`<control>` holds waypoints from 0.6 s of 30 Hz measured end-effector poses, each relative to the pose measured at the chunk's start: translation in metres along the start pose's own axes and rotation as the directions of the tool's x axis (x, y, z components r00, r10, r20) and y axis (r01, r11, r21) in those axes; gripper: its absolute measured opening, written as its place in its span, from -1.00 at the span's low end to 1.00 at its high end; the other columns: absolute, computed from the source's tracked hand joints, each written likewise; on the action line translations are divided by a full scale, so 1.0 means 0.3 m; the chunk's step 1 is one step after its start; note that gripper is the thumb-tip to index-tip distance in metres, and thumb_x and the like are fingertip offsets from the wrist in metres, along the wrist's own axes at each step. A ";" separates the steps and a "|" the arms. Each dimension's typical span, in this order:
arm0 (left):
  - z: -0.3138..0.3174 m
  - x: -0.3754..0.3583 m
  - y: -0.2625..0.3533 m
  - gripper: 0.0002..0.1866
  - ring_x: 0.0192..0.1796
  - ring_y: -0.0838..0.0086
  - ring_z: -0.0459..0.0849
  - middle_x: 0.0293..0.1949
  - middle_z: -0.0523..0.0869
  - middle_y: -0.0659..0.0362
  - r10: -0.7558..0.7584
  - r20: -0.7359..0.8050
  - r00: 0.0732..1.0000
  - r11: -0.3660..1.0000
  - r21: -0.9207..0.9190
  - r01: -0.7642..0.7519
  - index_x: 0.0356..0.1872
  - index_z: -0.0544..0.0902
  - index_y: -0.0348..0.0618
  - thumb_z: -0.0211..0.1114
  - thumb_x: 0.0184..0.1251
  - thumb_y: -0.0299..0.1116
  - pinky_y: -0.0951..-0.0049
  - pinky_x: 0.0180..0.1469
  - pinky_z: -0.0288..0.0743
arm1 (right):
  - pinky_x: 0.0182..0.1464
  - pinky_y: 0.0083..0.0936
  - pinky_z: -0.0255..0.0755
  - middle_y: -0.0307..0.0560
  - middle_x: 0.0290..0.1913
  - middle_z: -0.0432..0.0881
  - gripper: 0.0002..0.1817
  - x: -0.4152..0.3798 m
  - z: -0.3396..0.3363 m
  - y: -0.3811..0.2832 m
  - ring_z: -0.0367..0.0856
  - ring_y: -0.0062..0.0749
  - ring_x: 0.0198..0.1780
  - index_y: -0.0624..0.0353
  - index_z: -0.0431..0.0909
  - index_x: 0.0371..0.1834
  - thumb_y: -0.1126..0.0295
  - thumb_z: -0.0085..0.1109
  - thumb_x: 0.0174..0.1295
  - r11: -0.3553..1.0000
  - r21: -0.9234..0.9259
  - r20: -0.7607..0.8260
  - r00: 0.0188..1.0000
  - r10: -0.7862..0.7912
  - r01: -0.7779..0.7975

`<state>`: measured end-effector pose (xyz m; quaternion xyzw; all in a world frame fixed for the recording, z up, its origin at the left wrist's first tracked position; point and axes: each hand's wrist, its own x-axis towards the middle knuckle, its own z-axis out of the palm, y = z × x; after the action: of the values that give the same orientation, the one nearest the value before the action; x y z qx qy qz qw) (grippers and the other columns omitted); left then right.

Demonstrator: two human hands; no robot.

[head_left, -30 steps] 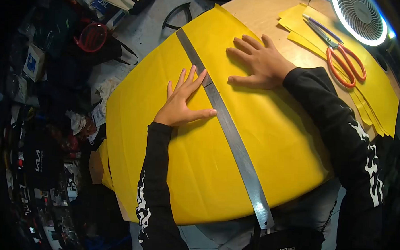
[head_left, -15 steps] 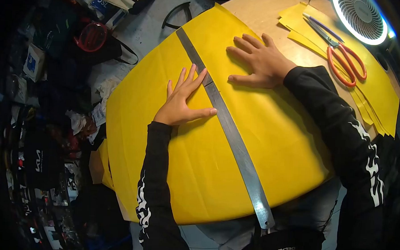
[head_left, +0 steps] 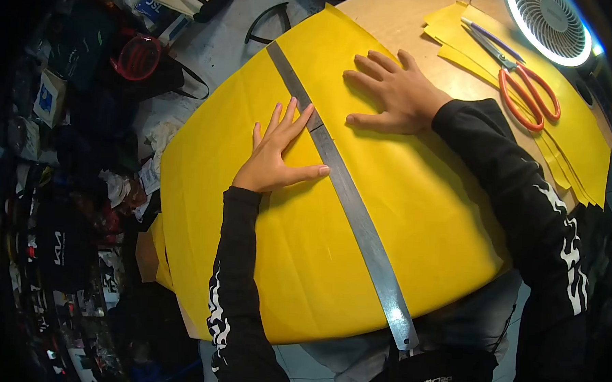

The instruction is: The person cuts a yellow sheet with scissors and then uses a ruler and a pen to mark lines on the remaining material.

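A large yellow sheet (head_left: 414, 216) is spread over the table, its near edge hanging toward my lap. Across it runs a long metal ruler (head_left: 362, 234), slanting from the upper left down to the near edge. My left hand (head_left: 273, 155) lies spread on the sheet left of the ruler, with its thumb tip and a fingertip touching the metal. To the ruler's right, my right hand (head_left: 395, 96) rests flat on the sheet with its fingers apart, holding nothing.
Orange-handled scissors (head_left: 529, 91) and a pen (head_left: 493, 39) lie on yellow pieces (head_left: 584, 152) at the right. A lit round fan (head_left: 551, 27) stands at the top right. Left of the table are bags and a red round object (head_left: 140, 57).
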<state>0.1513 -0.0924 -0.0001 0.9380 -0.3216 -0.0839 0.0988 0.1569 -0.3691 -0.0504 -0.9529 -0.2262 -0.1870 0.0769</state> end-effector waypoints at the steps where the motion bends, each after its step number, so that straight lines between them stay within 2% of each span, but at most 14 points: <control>1: 0.001 0.000 -0.001 0.16 0.59 0.00 -0.19 0.54 0.00 -0.11 0.002 -0.001 1.000 1.000 0.003 -0.002 0.51 0.15 0.15 0.42 -0.18 0.35 -0.30 0.43 -0.48 | 0.39 0.26 -0.13 0.15 0.41 0.27 -0.04 0.000 -0.002 0.000 0.13 -0.04 0.49 0.05 0.30 0.38 -0.50 -0.28 0.15 1.000 0.003 0.008 1.000 0.002 -0.002; 15: 0.004 0.001 -0.007 0.17 0.59 0.02 -0.20 0.54 0.00 -0.12 0.008 -0.007 1.000 1.000 -0.004 -0.008 0.51 0.17 0.12 0.42 -0.19 0.37 -0.28 0.44 -0.49 | 0.37 0.24 -0.10 0.15 0.39 0.29 -0.05 0.000 0.005 0.004 0.15 -0.03 0.47 0.04 0.31 0.36 -0.50 -0.27 0.15 1.000 0.003 -0.018 1.000 -0.013 0.013; 18: 0.001 0.000 0.001 0.14 0.60 0.08 -0.22 0.56 -0.04 -0.02 -0.010 0.001 1.000 1.000 0.007 0.010 0.51 0.15 0.20 0.39 -0.18 0.33 -0.30 0.43 -0.53 | 0.37 0.24 -0.10 0.15 0.39 0.29 -0.06 -0.002 0.003 0.003 0.15 -0.03 0.47 0.04 0.31 0.37 -0.50 -0.27 0.15 1.000 -0.001 -0.019 1.000 -0.013 0.013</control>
<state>0.1509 -0.0927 -0.0002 0.9399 -0.3172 -0.0837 0.0951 0.1572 -0.3700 -0.0515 -0.9496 -0.2314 -0.1966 0.0776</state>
